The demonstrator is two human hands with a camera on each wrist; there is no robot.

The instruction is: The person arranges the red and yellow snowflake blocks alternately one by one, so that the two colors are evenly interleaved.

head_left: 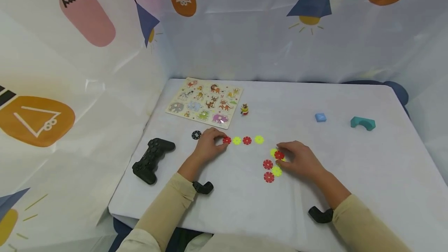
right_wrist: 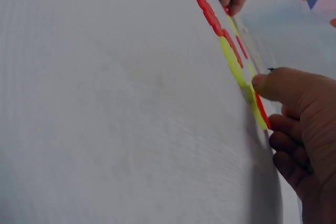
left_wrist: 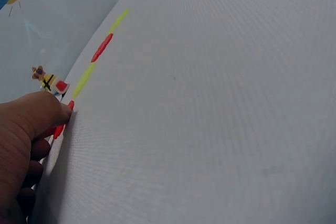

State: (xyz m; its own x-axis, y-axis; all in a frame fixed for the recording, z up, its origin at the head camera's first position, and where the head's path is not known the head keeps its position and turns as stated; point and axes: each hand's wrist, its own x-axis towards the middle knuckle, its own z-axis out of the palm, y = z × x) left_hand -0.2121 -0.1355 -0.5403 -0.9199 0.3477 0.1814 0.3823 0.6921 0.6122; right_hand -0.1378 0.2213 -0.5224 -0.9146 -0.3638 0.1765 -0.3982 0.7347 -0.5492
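Head view: left hand (head_left: 207,146) pinches the red disc (head_left: 226,140) ending a red-yellow row running right; right hand (head_left: 300,160) pinches another red disc (head_left: 279,155) atop a cluster. Left wrist view: thumb on disc edge, row stretches away. Right wrist view: fingers (right_wrist: 273,85) curled on that disc; worktop (right_wrist: 121,108) white.

Both arms wear long beige sleeves (head_left: 168,209) of plain, unmarked fabric, ending just short of the wrists. A black strap-mounted device (head_left: 203,187) sits at the left wrist; a matching black one (head_left: 320,214) sits at the right. Left hand (head_left: 209,145) and right hand (head_left: 301,160) are bare, ungloved, without rings.
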